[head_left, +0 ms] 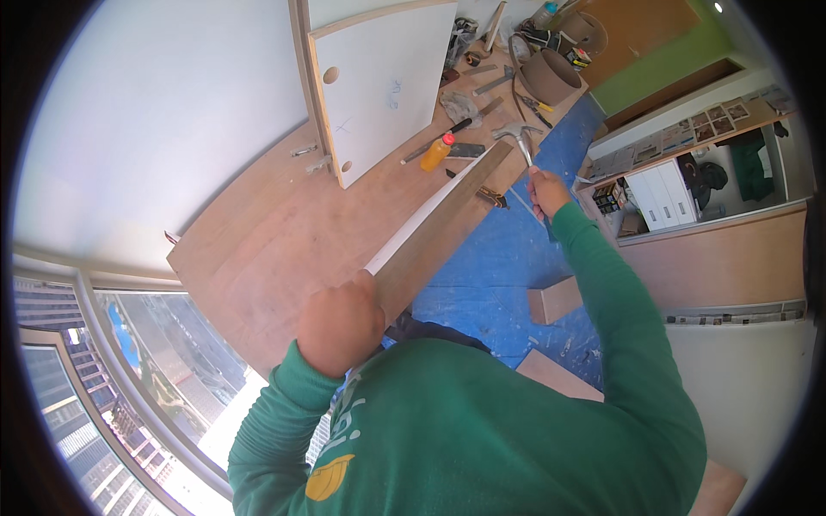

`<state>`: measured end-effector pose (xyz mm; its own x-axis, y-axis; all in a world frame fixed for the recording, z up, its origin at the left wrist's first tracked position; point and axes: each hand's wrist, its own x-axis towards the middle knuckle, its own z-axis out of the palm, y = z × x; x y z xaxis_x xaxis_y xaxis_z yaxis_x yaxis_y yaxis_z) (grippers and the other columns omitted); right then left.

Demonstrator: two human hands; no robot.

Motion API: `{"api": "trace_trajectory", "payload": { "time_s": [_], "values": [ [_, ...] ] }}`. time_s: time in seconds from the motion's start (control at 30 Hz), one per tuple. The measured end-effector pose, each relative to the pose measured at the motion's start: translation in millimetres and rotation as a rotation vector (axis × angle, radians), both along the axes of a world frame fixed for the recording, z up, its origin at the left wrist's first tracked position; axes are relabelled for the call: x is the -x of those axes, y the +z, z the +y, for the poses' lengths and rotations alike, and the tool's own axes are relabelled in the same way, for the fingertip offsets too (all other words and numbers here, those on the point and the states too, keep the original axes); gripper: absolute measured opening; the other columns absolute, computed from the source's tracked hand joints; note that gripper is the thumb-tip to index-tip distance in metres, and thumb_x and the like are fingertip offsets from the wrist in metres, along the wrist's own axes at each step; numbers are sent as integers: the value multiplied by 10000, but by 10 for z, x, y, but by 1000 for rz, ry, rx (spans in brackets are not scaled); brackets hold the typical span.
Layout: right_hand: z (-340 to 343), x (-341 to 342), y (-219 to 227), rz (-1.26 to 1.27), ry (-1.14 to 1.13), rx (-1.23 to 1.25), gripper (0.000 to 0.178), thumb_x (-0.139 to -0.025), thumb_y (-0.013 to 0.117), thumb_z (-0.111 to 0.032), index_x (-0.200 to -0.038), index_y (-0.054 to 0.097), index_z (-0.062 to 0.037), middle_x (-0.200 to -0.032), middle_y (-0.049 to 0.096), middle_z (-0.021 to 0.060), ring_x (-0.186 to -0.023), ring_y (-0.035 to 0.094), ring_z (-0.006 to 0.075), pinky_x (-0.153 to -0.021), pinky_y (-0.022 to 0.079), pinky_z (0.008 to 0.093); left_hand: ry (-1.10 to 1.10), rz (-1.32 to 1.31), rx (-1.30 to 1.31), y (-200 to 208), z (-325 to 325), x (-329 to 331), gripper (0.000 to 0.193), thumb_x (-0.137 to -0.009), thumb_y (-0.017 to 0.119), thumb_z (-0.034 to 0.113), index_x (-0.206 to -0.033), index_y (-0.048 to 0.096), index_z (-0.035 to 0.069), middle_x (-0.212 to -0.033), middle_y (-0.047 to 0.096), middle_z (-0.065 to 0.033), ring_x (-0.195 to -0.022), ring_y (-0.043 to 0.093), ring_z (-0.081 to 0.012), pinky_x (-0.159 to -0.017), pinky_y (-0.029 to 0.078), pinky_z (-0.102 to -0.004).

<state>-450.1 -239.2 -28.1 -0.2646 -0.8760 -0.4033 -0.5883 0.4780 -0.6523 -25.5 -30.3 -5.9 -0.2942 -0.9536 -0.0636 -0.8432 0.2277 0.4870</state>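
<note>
My left hand [342, 322] is closed round the near end of a long wooden board [443, 228], which has a white strip along its left side. The board slants away from me over the edge of the wooden worktable [284, 224]. My right hand [548, 193] grips the handle of a claw hammer [517, 133]. Its metal head is up by the far end of the board; whether they touch I cannot tell. An orange bottle [438, 152] with a red cap stands left of the board's far end, beside a dark block [467, 150].
A white panel [387, 82] with round holes leans at the table's back. Tools, a clear plastic bag [460, 107] and a brown edging roll [551, 77] crowd the far end. A wooden box [555, 301] sits on the blue floor covering [482, 297]. Shelves [688, 185] stand right, a window left.
</note>
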Motion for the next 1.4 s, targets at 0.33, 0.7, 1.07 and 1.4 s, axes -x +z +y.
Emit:
{"api": "trace_trajectory", "payload": {
  "time_s": [0.33,0.7,1.07,1.4],
  "values": [
    [575,-238,870,147,265,382,365,-1101,570,-343,-951,639,-18,-708,553,72,-604,528,179,-574,440,367,-2,39,-4,58,-27,-50,227,-806,667,154,-884,512,7,-662,638,-219,-607,646,-443,-585,529,-537],
    [470,-227,758,330,360,447,333,-1101,575,-317,-966,661,-24,-676,506,0,-615,490,110,-561,416,316,19,34,-15,70,-45,-61,233,-805,669,165,-892,518,9,-672,644,-230,-623,650,-460,-598,530,-556],
    [-161,-597,494,-197,127,298,192,-983,745,-187,-1092,689,-38,-654,547,-7,-467,455,98,-432,341,301,17,24,-17,72,-45,-46,233,-809,674,160,-892,518,9,-677,644,-236,-628,645,-465,-610,529,-561],
    [-371,-564,141,-560,25,212,230,-962,773,-142,-1108,626,-40,-662,483,-20,-488,467,118,-442,356,306,47,22,-46,130,-60,-53,228,-826,675,174,-901,529,16,-687,653,-231,-642,650,-463,-613,522,-568]
  ]
}}
